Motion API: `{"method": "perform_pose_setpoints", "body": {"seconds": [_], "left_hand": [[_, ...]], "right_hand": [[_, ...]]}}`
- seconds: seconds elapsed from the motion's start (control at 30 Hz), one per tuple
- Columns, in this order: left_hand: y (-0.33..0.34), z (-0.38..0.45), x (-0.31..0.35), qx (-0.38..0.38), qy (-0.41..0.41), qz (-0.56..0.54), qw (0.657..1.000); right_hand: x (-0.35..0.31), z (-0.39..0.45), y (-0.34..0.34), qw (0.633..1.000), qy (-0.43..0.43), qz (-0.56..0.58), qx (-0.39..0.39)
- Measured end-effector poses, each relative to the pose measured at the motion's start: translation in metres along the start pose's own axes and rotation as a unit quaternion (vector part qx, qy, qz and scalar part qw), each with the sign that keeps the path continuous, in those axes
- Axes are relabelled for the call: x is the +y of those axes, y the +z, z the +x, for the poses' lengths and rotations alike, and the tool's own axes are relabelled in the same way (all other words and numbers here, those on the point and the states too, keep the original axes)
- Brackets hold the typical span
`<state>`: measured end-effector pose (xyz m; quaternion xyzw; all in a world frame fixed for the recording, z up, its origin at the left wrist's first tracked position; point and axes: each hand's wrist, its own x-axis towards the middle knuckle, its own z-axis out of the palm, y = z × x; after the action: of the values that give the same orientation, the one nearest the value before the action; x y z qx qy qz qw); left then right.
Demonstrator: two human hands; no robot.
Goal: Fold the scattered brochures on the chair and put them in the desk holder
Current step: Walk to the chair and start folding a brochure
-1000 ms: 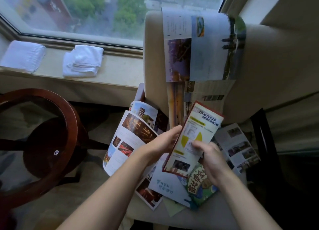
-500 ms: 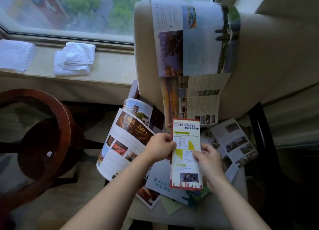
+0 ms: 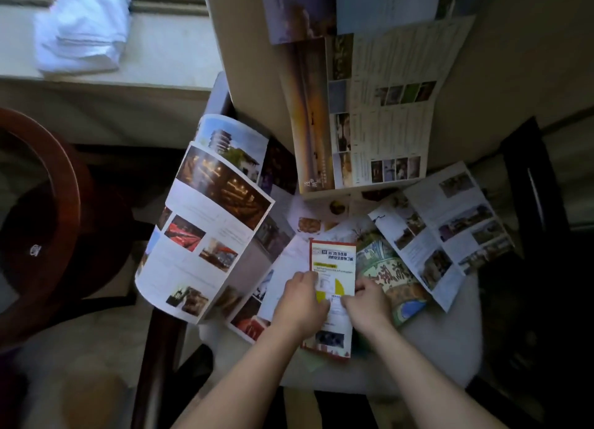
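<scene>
Your left hand (image 3: 302, 303) and right hand (image 3: 366, 303) both pinch the folded red-bordered brochure (image 3: 332, 261), fingers curled shut on its long edges about midway down. It lies flat over the chair seat (image 3: 443, 348), on top of other sheets. Its cover carries a dark title band with white Chinese characters, a yellow strip and a yellow half-circle below; the view is too blurred for you to read the characters.

Just right of your right hand, a green illustrated map brochure (image 3: 395, 274) shows large painted Chinese characters, also unreadable to you. Beyond it an unfolded photo leaflet (image 3: 450, 229) spreads toward the seat's right edge. To your left, a large open brochure (image 3: 209, 222) with night and restaurant photos curls over the seat's left side. Two more unfolded sheets rest against the chair back (image 3: 244, 42): a text-and-thumbnail brochure (image 3: 379, 107) and, above it, a larger one (image 3: 299, 7) cut off by the frame. A white sheet lies under your left hand, so the exact count of sheets is unclear.

One folded white towel (image 3: 83, 29) sits on the windowsill (image 3: 167, 52). A round dark wooden side table (image 3: 45, 222) stands at left.
</scene>
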<state>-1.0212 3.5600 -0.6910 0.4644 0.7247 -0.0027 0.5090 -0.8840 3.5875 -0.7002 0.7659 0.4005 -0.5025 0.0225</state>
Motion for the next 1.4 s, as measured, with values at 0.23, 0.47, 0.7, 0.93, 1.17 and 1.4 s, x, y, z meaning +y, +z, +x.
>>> {"method": "perform_pose_setpoints", "body": {"seconds": [0.23, 0.47, 0.7, 0.93, 1.17, 1.4], "left_hand": [[-0.005, -0.004, 0.013, 0.114, -0.107, -0.215, 0.964], [-0.009, -0.001, 0.02, 0.006, -0.059, -0.127, 0.99], [0.008, -0.003, 0.027, -0.04, -0.025, -0.052, 0.998], [0.019, -0.009, 0.037, -0.052, 0.016, 0.033, 0.998], [0.019, -0.009, 0.044, 0.017, 0.022, 0.008, 1.0], [-0.01, -0.001, 0.067, 0.188, 0.056, -0.114, 0.974]], "right_hand": [[-0.004, -0.014, -0.003, 0.981, 0.024, 0.187, -0.05], [0.021, -0.02, -0.012, 0.985, 0.061, 0.155, 0.033], [0.108, -0.045, -0.038, 0.887, 0.263, 0.285, 0.252], [0.147, -0.045, -0.061, 0.864, 0.303, 0.352, 0.194], [0.118, -0.065, -0.081, 0.882, 0.276, 0.317, 0.214], [0.025, -0.059, -0.095, 0.92, 0.002, 0.267, 0.286]]}}
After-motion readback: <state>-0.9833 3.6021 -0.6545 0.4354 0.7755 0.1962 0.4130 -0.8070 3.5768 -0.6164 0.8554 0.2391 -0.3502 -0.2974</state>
